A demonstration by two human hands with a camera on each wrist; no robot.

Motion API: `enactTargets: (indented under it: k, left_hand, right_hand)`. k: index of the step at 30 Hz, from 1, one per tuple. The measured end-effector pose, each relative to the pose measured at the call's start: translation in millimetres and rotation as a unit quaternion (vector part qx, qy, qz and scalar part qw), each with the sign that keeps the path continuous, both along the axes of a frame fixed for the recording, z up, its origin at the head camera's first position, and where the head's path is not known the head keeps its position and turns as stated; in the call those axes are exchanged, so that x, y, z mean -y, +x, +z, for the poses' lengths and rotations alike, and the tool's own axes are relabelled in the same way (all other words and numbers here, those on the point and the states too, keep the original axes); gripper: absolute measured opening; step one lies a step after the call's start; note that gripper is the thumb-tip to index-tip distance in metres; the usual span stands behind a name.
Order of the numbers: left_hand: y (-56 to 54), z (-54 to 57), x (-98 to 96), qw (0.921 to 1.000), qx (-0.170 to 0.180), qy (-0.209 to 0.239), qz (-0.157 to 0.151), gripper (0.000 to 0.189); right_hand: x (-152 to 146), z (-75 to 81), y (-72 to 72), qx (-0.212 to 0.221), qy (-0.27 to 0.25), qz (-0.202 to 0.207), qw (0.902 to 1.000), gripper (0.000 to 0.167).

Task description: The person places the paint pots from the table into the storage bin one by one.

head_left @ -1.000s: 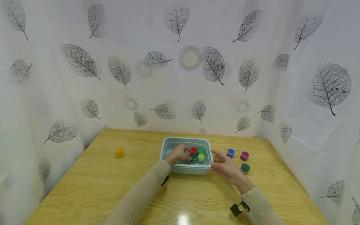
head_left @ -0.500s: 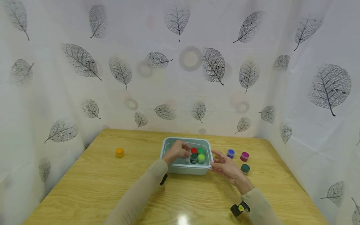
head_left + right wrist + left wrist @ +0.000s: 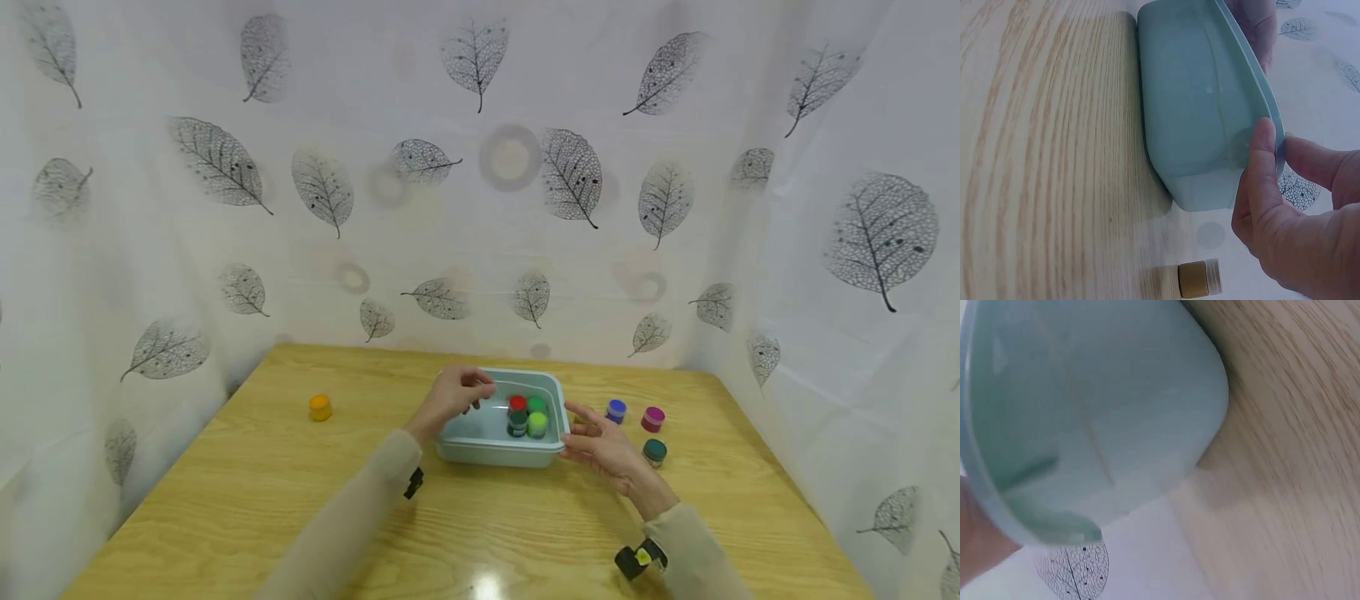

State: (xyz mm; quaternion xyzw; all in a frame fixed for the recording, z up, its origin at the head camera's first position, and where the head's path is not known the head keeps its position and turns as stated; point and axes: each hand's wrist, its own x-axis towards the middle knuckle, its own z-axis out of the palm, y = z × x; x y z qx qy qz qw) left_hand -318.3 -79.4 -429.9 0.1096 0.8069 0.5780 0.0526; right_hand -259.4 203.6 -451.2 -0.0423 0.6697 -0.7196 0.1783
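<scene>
Head view: a pale blue-green plastic tub [image 3: 495, 457], rectangular with rounded corners and a lipped rim, stands on a wood-grained desk [image 3: 217, 475]. In its right half, a red jar [image 3: 517, 402], a dark green jar [image 3: 517, 424], a bright green jar [image 3: 537, 425] and a mid-green jar [image 3: 536, 405] cluster; the front two partly cover the rear two. The left hand [image 3: 452, 395] is over the tub's left end, fingers relaxed and loosely bent, hiding the far left corner. The right hand [image 3: 611, 454] pinches the rim at the near right corner.

Well left of the tub is an orange jar [image 3: 320, 407]; to its right are a blue jar [image 3: 616, 411], a magenta jar [image 3: 653, 418] and a teal jar [image 3: 655, 452]. The right wrist view shows a squat ochre jar [image 3: 1194, 279] with a translucent lid. In the left wrist view, the hand is a cut-off sliver.
</scene>
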Motion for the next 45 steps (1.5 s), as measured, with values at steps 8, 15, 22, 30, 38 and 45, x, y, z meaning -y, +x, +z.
enactTargets:
  k: [8,15,22,30,38,45]
  left_hand:
    - [1.1,9.3,18.9,0.9965,0.057,0.054,0.029,0.027]
    - [2.2,8.7,42.9,0.9944,0.050,0.068,0.064,0.034]
    - [7.3,5.6,75.1,0.9927,0.081,0.078,0.043,0.034]
    - [8.9,-1.9,111.8,0.9932,0.097,0.063,0.010,0.033]
    - [11.2,-3.8,149.9,0.9944,0.074,0.019,-0.074,0.042]
    - [14.5,-3.3,170.1,0.9965,0.079,-0.004,-0.027,0.046]
  right_hand:
    - [-2,0.4,-0.4,0.004,0.008,-0.005,0.9999,0.068]
    - [-1,1.7,-1.0,0.000,0.013,-0.002,0.9999,0.068]
    - [0,2.5,-2.4,0.002,0.011,-0.002,0.9999,0.068]
    - [-1,1.8,-2.4,0.001,0.011,0.002,0.9999,0.068]
    - [0,2.8,-1.9,0.006,0.010,0.000,0.9999,0.068]
    - [0,3.8,-1.2,0.008,0.011,-0.002,0.9999,0.068]
